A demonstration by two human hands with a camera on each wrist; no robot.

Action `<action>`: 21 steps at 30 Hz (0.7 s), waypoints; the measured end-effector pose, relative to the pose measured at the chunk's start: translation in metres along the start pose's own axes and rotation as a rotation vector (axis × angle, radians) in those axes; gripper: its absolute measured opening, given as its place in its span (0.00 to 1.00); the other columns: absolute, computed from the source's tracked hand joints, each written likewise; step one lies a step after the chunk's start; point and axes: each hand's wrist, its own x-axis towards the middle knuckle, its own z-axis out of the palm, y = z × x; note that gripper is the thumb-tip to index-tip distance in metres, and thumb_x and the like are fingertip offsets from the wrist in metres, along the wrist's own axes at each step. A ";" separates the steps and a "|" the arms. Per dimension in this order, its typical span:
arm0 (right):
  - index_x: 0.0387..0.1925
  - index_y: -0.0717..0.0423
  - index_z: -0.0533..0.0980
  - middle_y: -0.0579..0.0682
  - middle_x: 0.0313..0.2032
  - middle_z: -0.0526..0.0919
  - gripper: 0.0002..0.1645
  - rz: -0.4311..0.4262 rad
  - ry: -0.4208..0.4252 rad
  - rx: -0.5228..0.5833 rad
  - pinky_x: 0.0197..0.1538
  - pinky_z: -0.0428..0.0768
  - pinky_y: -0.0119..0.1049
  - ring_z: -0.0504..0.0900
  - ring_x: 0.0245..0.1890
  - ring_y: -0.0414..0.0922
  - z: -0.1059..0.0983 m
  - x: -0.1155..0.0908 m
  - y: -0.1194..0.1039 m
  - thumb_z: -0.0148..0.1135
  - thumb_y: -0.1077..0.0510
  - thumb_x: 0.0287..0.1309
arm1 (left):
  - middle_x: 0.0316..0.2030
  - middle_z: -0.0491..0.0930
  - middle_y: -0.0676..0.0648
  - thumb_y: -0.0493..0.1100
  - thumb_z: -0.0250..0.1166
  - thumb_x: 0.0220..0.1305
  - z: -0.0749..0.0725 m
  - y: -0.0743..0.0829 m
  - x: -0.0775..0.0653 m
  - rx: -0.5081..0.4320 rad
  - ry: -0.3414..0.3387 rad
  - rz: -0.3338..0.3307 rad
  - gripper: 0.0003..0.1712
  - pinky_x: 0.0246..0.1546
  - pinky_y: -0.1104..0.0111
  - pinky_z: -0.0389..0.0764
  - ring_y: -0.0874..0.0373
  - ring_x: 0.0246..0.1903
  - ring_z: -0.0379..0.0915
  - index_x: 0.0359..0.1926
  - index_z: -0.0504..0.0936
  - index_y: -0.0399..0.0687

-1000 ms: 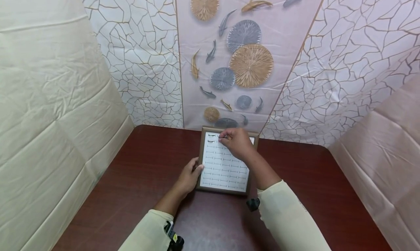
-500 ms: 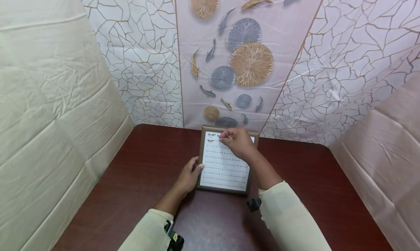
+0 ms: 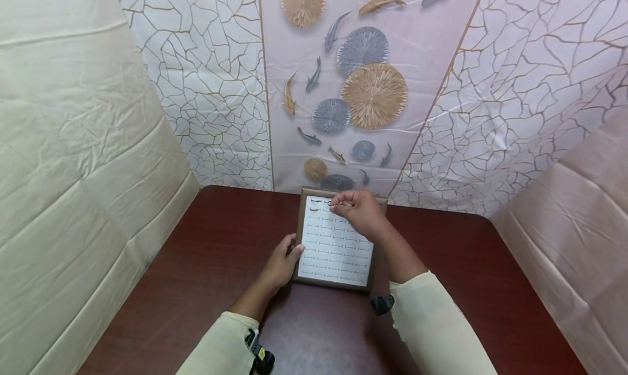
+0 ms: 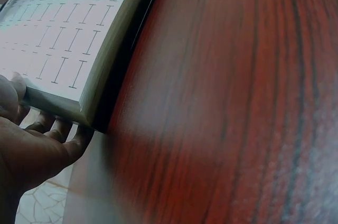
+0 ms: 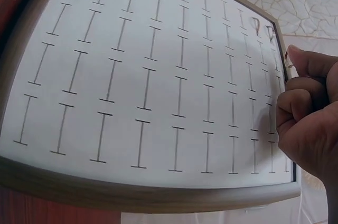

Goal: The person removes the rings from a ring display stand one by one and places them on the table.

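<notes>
Since half a second ago, the right hand [image 3: 360, 212] has shifted slightly rightward over the board [image 3: 333, 284]; the left hand [image 3: 282, 261] and the board have kept their places. Thumb and forefinger of the right hand are closed together on a thin strip [image 5: 287, 59], near the board's top edge; its full shape is hard to make out. The remaining fingers are curled in. Two other strips [image 3: 315, 210] lie at the board's top left corner. This hand and its forearm hide the top right part and some of the right edge. The left hand grips the board's left edge, thumb in front, fingers partly hidden behind. The board is toward the far edge of the table [image 3: 196, 266]; both sleeves [image 3: 436, 320] are cut off below.
</notes>
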 end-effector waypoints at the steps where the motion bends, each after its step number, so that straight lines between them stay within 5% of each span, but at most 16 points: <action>1: 0.43 0.60 0.87 0.39 0.16 0.65 0.05 -0.005 -0.003 0.007 0.26 0.62 0.32 0.59 0.19 0.39 -0.001 -0.001 0.000 0.69 0.62 0.72 | 0.57 0.84 0.37 0.46 0.57 0.86 0.000 0.000 0.000 -0.002 0.001 -0.001 0.25 0.57 0.54 0.82 0.50 0.51 0.82 0.76 0.72 0.41; 12: 0.43 0.60 0.88 0.38 0.14 0.61 0.06 -0.013 0.004 -0.005 0.26 0.62 0.34 0.57 0.17 0.39 -0.012 -0.010 0.002 0.71 0.61 0.70 | 0.57 0.84 0.38 0.46 0.57 0.86 0.000 0.000 0.000 0.009 -0.001 -0.013 0.26 0.57 0.55 0.83 0.50 0.52 0.82 0.76 0.72 0.41; 21: 0.46 0.64 0.87 0.38 0.15 0.58 0.09 0.011 -0.007 0.097 0.24 0.59 0.32 0.54 0.16 0.37 -0.031 -0.021 0.008 0.72 0.62 0.69 | 0.56 0.84 0.38 0.46 0.57 0.86 0.000 0.003 -0.001 0.025 0.007 -0.031 0.26 0.58 0.55 0.82 0.51 0.52 0.82 0.77 0.72 0.42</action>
